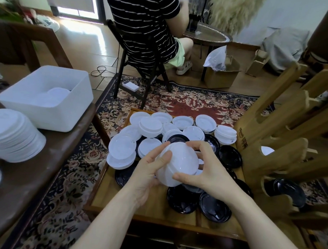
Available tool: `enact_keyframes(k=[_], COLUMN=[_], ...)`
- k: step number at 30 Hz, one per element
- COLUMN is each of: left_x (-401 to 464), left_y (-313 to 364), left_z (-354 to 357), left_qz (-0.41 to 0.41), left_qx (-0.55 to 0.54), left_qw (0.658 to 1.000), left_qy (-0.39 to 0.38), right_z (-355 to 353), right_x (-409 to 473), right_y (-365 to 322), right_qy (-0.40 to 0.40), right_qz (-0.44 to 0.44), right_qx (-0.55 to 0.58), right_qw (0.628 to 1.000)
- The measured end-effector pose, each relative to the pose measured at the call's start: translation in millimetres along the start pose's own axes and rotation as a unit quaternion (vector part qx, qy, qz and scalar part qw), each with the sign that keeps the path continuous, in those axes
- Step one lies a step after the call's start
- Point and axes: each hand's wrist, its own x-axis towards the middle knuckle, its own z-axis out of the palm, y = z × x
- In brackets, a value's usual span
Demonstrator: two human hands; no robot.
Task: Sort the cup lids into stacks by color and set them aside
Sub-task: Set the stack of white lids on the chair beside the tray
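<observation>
Head view: a stack of white lids [176,163] is gripped between the left hand [149,172] and the right hand [204,171] (fingers curled round it), held above loose white lids [150,126] and black lids [215,207] scattered on the wooden tray [146,204].

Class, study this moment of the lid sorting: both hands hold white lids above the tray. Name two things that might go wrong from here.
1. The held white lids hang above the wooden tray, gripped only at the edges by the left hand and right hand; one could slip loose.
2. The tall white stack on the side table leans, so adding more may topple it.
</observation>
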Motion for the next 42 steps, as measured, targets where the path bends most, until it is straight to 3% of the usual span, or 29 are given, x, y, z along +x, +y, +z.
enact_keyframes(k=[7,10,19,27,33,36,39,42], left_x=[3.6,7.4,9.1,5.9,4.5,3.8,4.3,6.6], left_y=[1.5,6.1,5.3,8.3,9.8,10.1,8.8,3.0], left_z=[-1.2,-5.9,-8.3,-7.7,-5.5,-4.0,-2.5,-2.4], left_qz=[0.061,0.064,0.048,0.038,0.040,0.040,0.037,0.027], left_qx=[-0.030,-0.068,-0.090,-0.091,-0.089,-0.083,-0.074,-0.060], left_qw=[0.996,0.993,0.991,0.992,0.992,0.993,0.994,0.996], left_qy=[0.051,0.074,0.082,0.077,0.079,0.075,0.071,0.067], right_z=[-23.6,-44.9,-12.9,-13.8,-34.5,-40.2,-43.7,-44.2], right_x=[9.0,15.1,26.1,26.3,19.3,13.8,11.9,12.5], right_y=[13.0,39.3,72.3,65.5,47.0,31.8,16.7,7.4], right_qy=[-0.019,-0.010,-0.113,-0.111,0.000,0.103,0.147,0.138], right_qz=[-0.012,0.039,0.077,0.112,0.097,0.061,0.071,0.117], right_qx=[0.038,-0.049,-0.264,-0.310,-0.166,-0.002,0.215,0.352], right_qw=[0.999,0.998,0.955,0.938,0.981,0.993,0.963,0.918])
